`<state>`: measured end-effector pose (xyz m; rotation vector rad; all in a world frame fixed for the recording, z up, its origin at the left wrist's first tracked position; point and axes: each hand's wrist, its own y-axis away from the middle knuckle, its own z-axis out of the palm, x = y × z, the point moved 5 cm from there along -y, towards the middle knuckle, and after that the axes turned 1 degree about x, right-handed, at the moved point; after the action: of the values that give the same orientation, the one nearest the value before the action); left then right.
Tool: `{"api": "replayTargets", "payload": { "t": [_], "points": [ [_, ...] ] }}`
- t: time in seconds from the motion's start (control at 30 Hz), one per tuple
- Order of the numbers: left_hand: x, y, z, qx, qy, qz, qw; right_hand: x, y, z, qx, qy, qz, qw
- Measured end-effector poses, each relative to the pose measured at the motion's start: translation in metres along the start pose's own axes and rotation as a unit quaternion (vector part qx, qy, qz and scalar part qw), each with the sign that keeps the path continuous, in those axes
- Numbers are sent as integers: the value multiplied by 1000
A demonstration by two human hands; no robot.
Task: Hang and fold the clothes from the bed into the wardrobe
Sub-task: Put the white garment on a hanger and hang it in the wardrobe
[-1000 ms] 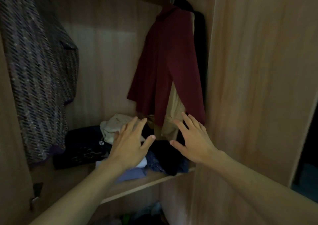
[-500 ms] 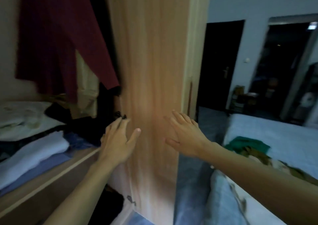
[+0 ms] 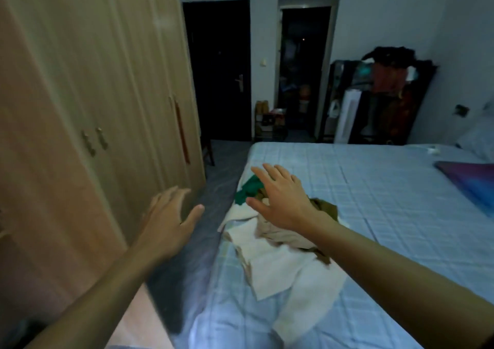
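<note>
A small pile of clothes lies on the near left edge of the bed (image 3: 387,201): a white garment (image 3: 280,271), a beige one (image 3: 278,232), an olive one (image 3: 324,205) and a green one (image 3: 250,188). My right hand (image 3: 280,199) hovers over the pile with fingers spread, holding nothing. My left hand (image 3: 168,217) is raised in front of the wardrobe (image 3: 93,94), fingers loose and empty. The wardrobe doors in view are closed; its open section is out of frame.
A narrow floor strip (image 3: 203,215) runs between wardrobe and bed. A purple-blue pillow (image 3: 473,183) lies at the bed's right. Beyond the bed are a dark door (image 3: 222,68), an open doorway (image 3: 304,68) and a dark rack of clothes (image 3: 387,94).
My view has swung right from the wardrobe interior to the bed. Both hands have left the shelf of folded clothes; the right one now reaches over the pile on the bed.
</note>
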<state>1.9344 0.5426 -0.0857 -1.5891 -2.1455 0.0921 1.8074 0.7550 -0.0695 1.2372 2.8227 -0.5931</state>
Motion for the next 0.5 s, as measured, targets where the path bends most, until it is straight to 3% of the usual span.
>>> {"api": "replayTargets", "payload": {
  "t": [0.23,0.5],
  "points": [
    [127,-43,87,-63,-7,49,997,167,44,-11,6,3,94,996],
    [211,-97,158,-110,-10,109,988,276,81,-10,11,-3,189,982]
  ]
}}
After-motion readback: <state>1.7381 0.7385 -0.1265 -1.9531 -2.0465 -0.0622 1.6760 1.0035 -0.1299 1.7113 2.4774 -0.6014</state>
